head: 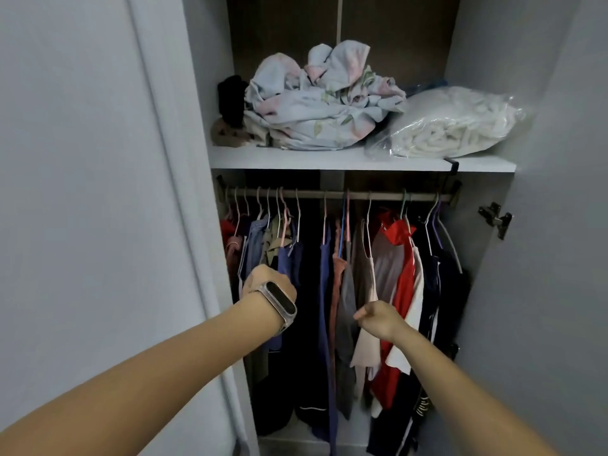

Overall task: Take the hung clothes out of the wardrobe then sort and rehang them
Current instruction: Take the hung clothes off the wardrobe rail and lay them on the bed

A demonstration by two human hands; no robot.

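Several garments hang on thin hangers from the wardrobe rail [329, 194]. A blue garment [289, 258] hangs at the left group, a pale beige top [368, 343] and a red and white shirt [403, 291] at the middle right. My left hand [266, 281], with a watch on its wrist, reaches into the left group at the blue garment; its fingers are hidden behind the cloth. My right hand [375, 319] is closed in front of the pale beige top, thumb against fingers, apparently pinching its fabric.
The shelf [296, 159] above the rail holds a crumpled floral sheet [316, 103], a black item [232, 97] and a plastic bag of white bedding [454, 123]. The left door [98, 192] and right door [543, 225] stand open. Dark clothes fill the far right.
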